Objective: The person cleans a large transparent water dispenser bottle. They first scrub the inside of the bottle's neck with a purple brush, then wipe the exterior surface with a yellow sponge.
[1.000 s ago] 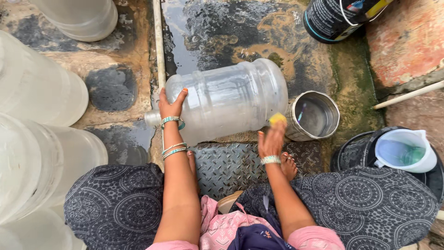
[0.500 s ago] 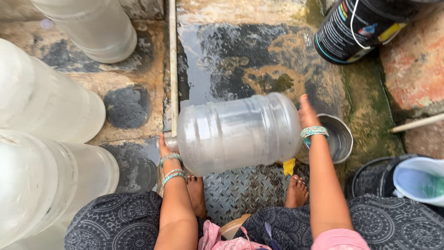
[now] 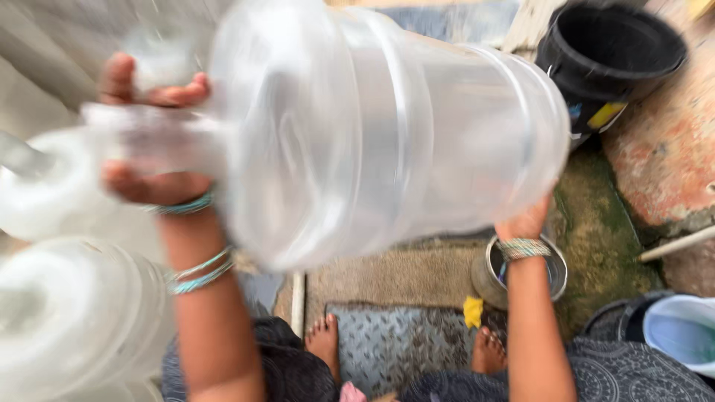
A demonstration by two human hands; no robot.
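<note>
Wet stone floor (image 3: 596,223) lies below you, with a metal tread plate (image 3: 395,342) under your bare feet. You hold a big clear plastic water jug (image 3: 372,134) raised sideways in the air. Your left hand (image 3: 149,141) has its fingers (image 3: 160,95) wrapped around the neck; your right hand (image 3: 525,219) presses flat against the base. A steel pot (image 3: 521,272) and black bucket (image 3: 603,59) stand nearby
</note>
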